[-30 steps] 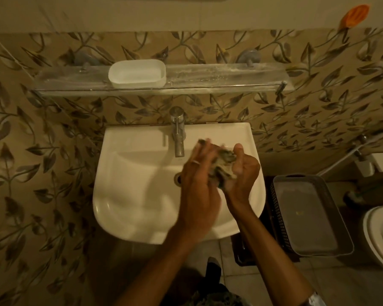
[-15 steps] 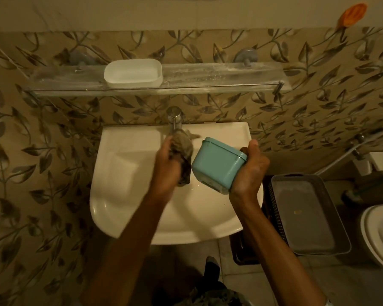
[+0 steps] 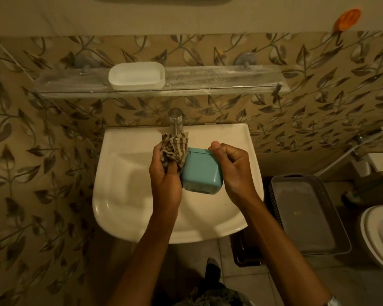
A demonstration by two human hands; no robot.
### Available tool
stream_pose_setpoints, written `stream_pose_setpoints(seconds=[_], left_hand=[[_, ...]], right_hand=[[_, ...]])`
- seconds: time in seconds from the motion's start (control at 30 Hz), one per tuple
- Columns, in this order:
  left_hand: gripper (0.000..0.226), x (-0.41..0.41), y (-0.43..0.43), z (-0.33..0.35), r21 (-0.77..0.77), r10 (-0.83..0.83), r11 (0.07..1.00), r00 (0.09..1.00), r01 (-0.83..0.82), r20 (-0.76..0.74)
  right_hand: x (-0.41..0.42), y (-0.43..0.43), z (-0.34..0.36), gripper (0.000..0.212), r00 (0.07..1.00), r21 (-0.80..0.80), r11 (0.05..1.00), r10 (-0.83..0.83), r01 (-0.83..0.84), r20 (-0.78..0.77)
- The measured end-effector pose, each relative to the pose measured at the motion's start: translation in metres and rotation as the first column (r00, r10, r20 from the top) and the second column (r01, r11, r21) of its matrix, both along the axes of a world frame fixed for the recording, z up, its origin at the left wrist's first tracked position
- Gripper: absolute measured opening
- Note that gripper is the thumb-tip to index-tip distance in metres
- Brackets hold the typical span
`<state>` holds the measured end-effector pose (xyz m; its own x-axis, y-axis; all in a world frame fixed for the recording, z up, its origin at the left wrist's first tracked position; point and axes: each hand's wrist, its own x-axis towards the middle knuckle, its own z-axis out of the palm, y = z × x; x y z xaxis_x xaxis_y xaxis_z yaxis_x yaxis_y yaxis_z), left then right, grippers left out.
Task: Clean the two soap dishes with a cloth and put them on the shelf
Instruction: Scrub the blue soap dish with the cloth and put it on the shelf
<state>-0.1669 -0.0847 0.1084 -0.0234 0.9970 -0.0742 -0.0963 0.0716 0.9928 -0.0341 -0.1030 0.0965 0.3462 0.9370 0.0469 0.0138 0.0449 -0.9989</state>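
A teal soap dish (image 3: 201, 171) is held over the white sink (image 3: 128, 195), its underside turned toward me, gripped by my right hand (image 3: 232, 168) along its right side. My left hand (image 3: 165, 180) is closed around a crumpled striped cloth (image 3: 175, 149), which presses against the dish's left edge. A white soap dish (image 3: 136, 76) stands on the glass shelf (image 3: 219, 85) above the sink, left of the middle.
A chrome tap (image 3: 176, 123) rises at the back of the sink, just behind the cloth. A grey plastic tray (image 3: 307, 213) on a dark basket stands at the right, a toilet (image 3: 380, 237) beyond it. An orange holder (image 3: 346, 19) hangs on the wall.
The hands were pressed together around the cloth, then parted and showed the teal dish. Now the left hand has brought the cloth back against the dish's left edge, and the dish sits lower.
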Motion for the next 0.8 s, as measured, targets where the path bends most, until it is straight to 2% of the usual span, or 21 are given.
stream_pose_setpoints(seconds=[0.07, 0.13, 0.23, 0.33, 0.37, 0.43, 0.5, 0.53, 0.57, 0.6, 0.63, 0.67, 0.7, 0.73, 0.77, 0.8], left_hand=[[0.043, -0.005, 0.002, -0.004, 0.018, -0.056, 0.998, 0.998, 0.057, -0.033], [0.042, -0.018, 0.013, -0.005, 0.046, -0.194, 0.979, 0.978, 0.198, -0.071], [0.035, -0.04, 0.033, -0.003, 0.026, -0.45, 0.888, 0.88, 0.459, -0.15], [0.036, -0.046, 0.042, 0.004, 0.006, -0.582, 0.795, 0.765, 0.607, -0.275], [0.035, -0.046, 0.044, 0.007, 0.022, -0.589, 0.776, 0.736, 0.63, -0.333], [0.033, -0.046, 0.049, 0.012, 0.036, -0.576, 0.751, 0.68, 0.66, -0.453], [0.033, -0.042, 0.052, 0.018, 0.026, -0.497, 0.738, 0.569, 0.675, -0.655], [0.033, -0.038, 0.051, 0.019, 0.009, -0.448, 0.739, 0.503, 0.673, -0.739], [0.034, -0.032, 0.048, 0.021, 0.016, -0.397, 0.751, 0.47, 0.66, -0.788], [0.035, -0.024, 0.042, 0.024, 0.057, -0.334, 0.775, 0.486, 0.629, -0.808], [0.036, -0.017, 0.034, 0.026, 0.127, -0.262, 0.815, 0.555, 0.565, -0.789], [0.039, -0.01, 0.025, 0.029, 0.202, -0.188, 0.862, 0.663, 0.464, -0.725], [0.041, -0.003, 0.014, 0.029, 0.258, -0.119, 0.896, 0.755, 0.362, -0.645], [0.043, 0.004, 0.001, 0.027, 0.322, -0.056, 0.896, 0.799, 0.305, -0.599], [0.046, 0.01, -0.014, 0.023, 0.396, -0.012, 0.86, 0.789, 0.321, -0.614], [0.049, 0.016, -0.029, 0.015, 0.451, 0.012, 0.8, 0.74, 0.397, -0.673]], right_hand=[[-0.002, 0.0, 0.001, 0.044, 0.999, -0.003, 1.0, -0.017, 0.017, 0.038], [0.0, 0.001, 0.002, 0.043, 1.0, 0.009, 1.0, -0.003, 0.003, -0.007], [0.007, 0.0, 0.003, 0.041, 0.984, 0.003, 1.0, -0.005, 0.006, -0.177], [0.008, -0.001, -0.001, 0.035, 0.963, -0.055, 0.998, -0.028, 0.014, -0.269], [0.008, -0.002, -0.003, 0.036, 0.974, -0.058, 0.998, -0.04, 0.028, -0.223], [0.012, -0.002, -0.008, 0.034, 0.998, -0.058, 0.998, -0.035, 0.038, 0.045], [0.01, -0.002, -0.01, 0.028, 0.955, -0.034, 0.999, 0.012, -0.002, 0.298], [0.004, -0.004, -0.009, 0.031, 0.925, -0.03, 0.999, 0.037, -0.028, 0.379], [-0.004, -0.006, -0.008, 0.038, 0.917, 0.005, 1.0, 0.003, -0.006, 0.398], [-0.012, -0.006, -0.007, 0.046, 0.915, 0.06, 0.995, -0.095, 0.077, 0.393], [-0.018, -0.006, -0.006, 0.05, 0.91, 0.095, 0.974, -0.224, 0.204, 0.349], [-0.021, -0.003, -0.005, 0.051, 0.896, 0.081, 0.933, -0.359, 0.35, 0.261], [-0.023, 0.001, -0.004, 0.053, 0.876, 0.01, 0.886, -0.46, 0.463, 0.143], [-0.021, 0.004, 0.0, 0.053, 0.86, -0.078, 0.857, -0.511, 0.51, 0.011], [-0.016, 0.005, 0.002, 0.053, 0.851, -0.103, 0.852, -0.521, 0.514, -0.063], [-0.012, 0.005, 0.002, 0.053, 0.869, -0.057, 0.871, -0.491, 0.488, -0.056]])
